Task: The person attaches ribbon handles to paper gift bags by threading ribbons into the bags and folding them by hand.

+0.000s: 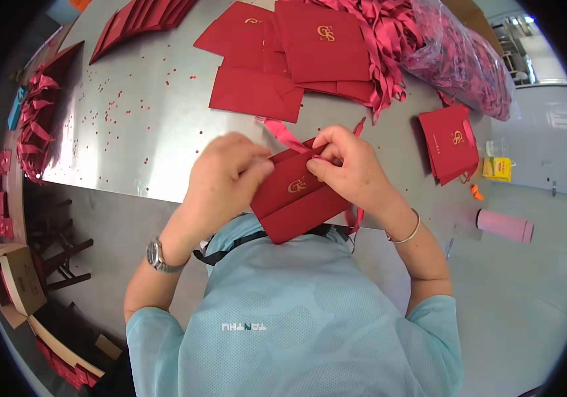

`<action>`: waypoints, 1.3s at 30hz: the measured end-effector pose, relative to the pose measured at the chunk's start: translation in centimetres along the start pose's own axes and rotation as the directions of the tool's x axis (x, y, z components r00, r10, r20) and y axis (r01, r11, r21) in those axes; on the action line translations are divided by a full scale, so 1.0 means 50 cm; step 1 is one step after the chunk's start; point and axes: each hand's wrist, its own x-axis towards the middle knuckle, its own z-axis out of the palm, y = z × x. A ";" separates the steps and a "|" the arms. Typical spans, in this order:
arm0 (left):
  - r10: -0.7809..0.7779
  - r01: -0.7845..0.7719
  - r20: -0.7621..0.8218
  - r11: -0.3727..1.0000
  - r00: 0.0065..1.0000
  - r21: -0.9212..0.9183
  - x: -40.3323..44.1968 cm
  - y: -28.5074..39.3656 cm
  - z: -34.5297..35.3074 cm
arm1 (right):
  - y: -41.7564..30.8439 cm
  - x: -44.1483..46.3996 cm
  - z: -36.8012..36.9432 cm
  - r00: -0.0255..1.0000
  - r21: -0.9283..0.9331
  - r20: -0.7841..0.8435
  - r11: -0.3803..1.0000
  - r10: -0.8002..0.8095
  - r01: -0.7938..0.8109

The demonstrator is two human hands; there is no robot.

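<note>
Red bag (303, 202) held by its upper edge in my right hand (355, 172), pink ribbon (283, 135) just left of the pinch. My left hand (225, 173), curled and blurred, is at the bag's other side; cannot tell whether it grips. More red bags (326, 59) lie on the bench (171, 149) beyond both hands.

We log the bag (300, 213) in the right hand (356, 169), over the table's (164, 147) near edge; left hand (227, 169) at its left side. Beyond the grip: heaped bags (326, 49); right of these, ribbons (389, 33), then a sack (462, 63). Right of the grip: stack (447, 142), box (497, 169); bottle (505, 226) nearer us. Far left: bunch (35, 129).
</note>
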 end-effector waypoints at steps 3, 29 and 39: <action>-0.097 0.098 0.123 0.995 0.988 -0.001 -0.012 0.019 0.005 | 0.002 -0.003 -0.001 1.000 0.003 0.006 1.000 0.001 -0.001; -0.023 0.009 0.039 0.947 0.999 0.321 -0.026 0.006 -0.003 | 0.051 -0.163 -0.151 0.975 0.156 0.179 0.975 0.129 -0.158; -0.379 0.395 0.158 0.915 0.912 -0.081 -0.020 -0.023 0.003 | 0.098 -0.232 -0.142 0.989 0.745 0.103 0.668 -0.106 -0.006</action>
